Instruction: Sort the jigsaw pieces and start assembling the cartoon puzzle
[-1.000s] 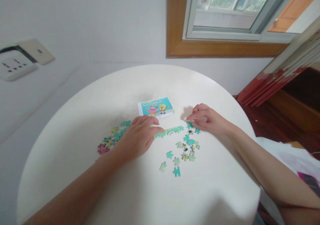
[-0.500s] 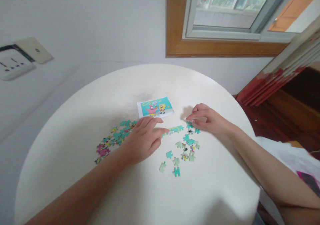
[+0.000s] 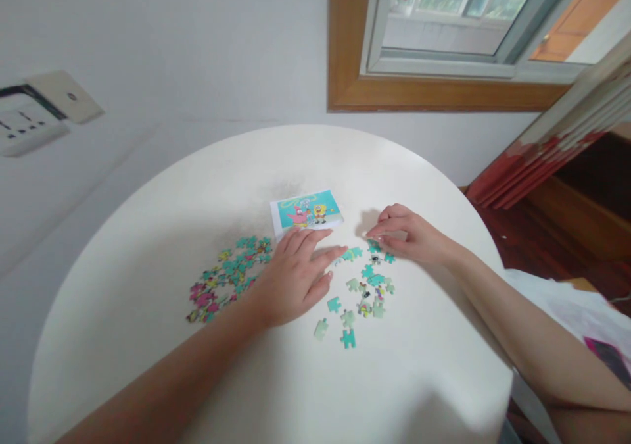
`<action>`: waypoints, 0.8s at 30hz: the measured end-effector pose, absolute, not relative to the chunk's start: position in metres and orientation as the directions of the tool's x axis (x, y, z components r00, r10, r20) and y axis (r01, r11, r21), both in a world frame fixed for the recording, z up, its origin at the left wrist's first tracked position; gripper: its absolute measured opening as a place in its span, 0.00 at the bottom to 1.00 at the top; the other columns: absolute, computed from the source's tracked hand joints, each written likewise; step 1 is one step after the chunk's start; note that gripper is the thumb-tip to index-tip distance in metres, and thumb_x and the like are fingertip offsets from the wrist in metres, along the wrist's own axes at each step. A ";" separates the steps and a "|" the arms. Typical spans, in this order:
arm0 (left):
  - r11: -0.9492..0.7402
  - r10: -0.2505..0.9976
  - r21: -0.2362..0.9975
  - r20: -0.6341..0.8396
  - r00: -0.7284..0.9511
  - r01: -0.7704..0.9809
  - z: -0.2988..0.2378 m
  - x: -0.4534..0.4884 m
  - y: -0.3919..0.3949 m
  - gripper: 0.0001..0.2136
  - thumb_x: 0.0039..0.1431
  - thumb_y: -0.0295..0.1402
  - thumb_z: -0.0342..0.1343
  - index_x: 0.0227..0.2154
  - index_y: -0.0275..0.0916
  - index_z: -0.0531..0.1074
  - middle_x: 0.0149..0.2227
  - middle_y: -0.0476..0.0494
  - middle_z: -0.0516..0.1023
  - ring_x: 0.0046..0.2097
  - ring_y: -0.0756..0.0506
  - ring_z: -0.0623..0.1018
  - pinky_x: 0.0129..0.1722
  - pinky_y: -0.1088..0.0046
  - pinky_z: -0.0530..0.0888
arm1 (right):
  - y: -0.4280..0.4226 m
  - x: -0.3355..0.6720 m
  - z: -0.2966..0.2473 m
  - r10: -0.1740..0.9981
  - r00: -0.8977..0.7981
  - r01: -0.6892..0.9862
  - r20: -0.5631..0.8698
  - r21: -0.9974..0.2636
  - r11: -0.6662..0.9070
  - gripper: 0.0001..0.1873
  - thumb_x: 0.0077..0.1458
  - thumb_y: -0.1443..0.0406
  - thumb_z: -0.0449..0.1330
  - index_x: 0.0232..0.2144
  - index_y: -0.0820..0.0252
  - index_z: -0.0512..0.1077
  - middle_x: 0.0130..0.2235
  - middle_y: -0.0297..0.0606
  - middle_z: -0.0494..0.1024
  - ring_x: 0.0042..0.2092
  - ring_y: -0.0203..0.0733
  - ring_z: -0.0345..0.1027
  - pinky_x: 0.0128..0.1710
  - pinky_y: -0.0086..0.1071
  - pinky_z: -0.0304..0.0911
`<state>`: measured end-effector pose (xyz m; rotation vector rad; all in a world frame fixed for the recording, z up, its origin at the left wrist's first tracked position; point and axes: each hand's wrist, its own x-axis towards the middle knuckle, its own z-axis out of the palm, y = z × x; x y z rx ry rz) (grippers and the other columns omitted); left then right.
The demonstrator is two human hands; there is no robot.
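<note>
My left hand (image 3: 294, 278) is palm down with its fingers spread. Its index fingertip touches a short joined strip of teal jigsaw pieces (image 3: 353, 254), partly covering it. Beyond its fingers lies a picture card (image 3: 310, 210) with a pink and a yellow cartoon figure. To the strip's right, my right hand (image 3: 405, 233) has thumb and forefinger pinched together; what is between the tips is too small to make out. Just under those fingertips is a teal jigsaw piece (image 3: 373, 246). Several loose pieces, among them a teal one (image 3: 348, 339), are scattered between and below the hands.
A larger pile of mixed jigsaw pieces (image 3: 231, 270) lies left of my left hand, partly behind it. Everything rests on a round white table (image 3: 148, 365) against a wall. A wood-framed window (image 3: 448, 95) is above, with a red and white curtain (image 3: 517, 174) to the right.
My left hand has shifted slightly right, its fingers spreading further over the joined strip and uncovering more of the pile. My right hand has stayed in place, still pinched.
</note>
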<state>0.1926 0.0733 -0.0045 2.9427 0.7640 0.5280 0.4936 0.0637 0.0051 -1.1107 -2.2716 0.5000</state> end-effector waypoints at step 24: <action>-0.865 0.501 0.205 0.287 0.816 0.459 -0.009 0.175 0.090 0.17 0.66 0.35 0.53 0.56 0.37 0.68 0.51 0.39 0.74 0.55 0.39 0.71 0.57 0.58 0.66 | 0.067 0.505 0.006 0.816 -0.441 0.671 0.374 -0.467 0.577 0.24 0.54 0.77 0.50 0.44 0.53 0.78 0.44 0.40 0.76 0.46 0.44 0.68 0.50 0.44 0.62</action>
